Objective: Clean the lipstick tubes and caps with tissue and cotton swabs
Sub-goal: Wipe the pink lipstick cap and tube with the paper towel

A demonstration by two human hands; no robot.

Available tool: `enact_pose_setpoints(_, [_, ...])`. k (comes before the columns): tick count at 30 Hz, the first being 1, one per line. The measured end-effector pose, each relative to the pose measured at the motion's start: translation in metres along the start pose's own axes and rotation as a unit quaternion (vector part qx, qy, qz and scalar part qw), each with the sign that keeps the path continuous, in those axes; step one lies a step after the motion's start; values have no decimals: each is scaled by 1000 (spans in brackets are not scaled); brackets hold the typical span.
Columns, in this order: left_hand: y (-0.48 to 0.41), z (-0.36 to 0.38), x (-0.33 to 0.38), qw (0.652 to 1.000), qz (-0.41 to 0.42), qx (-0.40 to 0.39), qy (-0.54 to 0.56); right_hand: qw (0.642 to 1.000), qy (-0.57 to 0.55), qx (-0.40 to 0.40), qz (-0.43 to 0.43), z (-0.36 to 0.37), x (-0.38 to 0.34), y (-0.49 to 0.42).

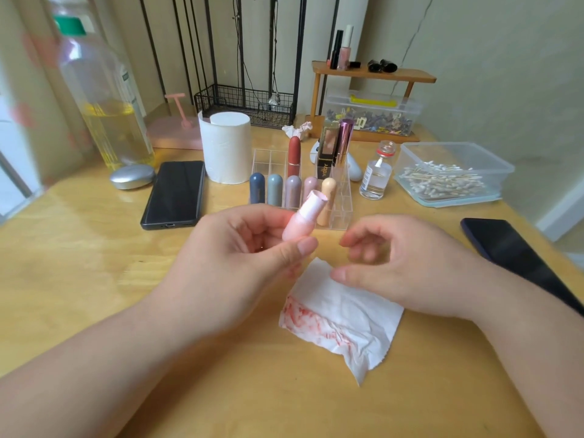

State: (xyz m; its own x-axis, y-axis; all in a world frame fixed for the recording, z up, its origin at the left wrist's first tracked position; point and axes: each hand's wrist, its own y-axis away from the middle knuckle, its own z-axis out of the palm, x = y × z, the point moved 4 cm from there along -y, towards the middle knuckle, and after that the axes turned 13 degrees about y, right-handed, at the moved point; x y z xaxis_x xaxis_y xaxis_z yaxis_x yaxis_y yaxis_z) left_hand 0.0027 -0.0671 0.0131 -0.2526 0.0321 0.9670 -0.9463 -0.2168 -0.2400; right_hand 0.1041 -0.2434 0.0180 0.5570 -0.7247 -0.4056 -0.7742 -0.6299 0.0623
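Note:
My left hand (249, 248) pinches an uncapped pale pink lipstick tube (302, 216) between thumb and fingers, tilted with its open end up and to the right. My right hand (401, 263) hovers just right of it, blurred, fingers loosely curled and holding nothing. Under the right hand a white tissue (341, 314) with red lipstick smears lies on the wooden table (94, 279). Behind the tube a clear acrylic organiser (343, 213) holds several pastel lipsticks (275, 188) and a red one (294, 154). A plastic box of cotton swabs (442, 180) stands at the right.
A tissue roll (226, 147), a black phone (175, 194), a silver oval case (132, 176) and a large bottle of yellow liquid (104, 99) stand at the left. A small glass bottle (376, 175) sits beside the swab box. Another dark phone (518, 254) lies at the right edge.

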Motion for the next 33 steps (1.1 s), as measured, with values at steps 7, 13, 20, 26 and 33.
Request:
enact_pose_setpoints(7, [0, 3, -1, 999, -33, -13, 2, 983, 123, -111, 74, 2, 0, 13])
enact_pose_setpoints(13, [2, 4, -4, 999, -40, -21, 8, 964, 188, -173, 78, 9, -1, 14])
enact_pose_setpoints(20, [-1, 3, -7, 996, -49, -39, 68, 959, -225, -172, 16, -2, 1, 5])
enact_pose_setpoints(26, [1, 5, -18, 984, -110, -73, 122, 830, -557, 12, -25, -14, -8, -2])
enact_pose_setpoints(33, [3, 14, -15, 945, -141, -111, 275, 767, -631, -71, -95, -1, -23, 4])
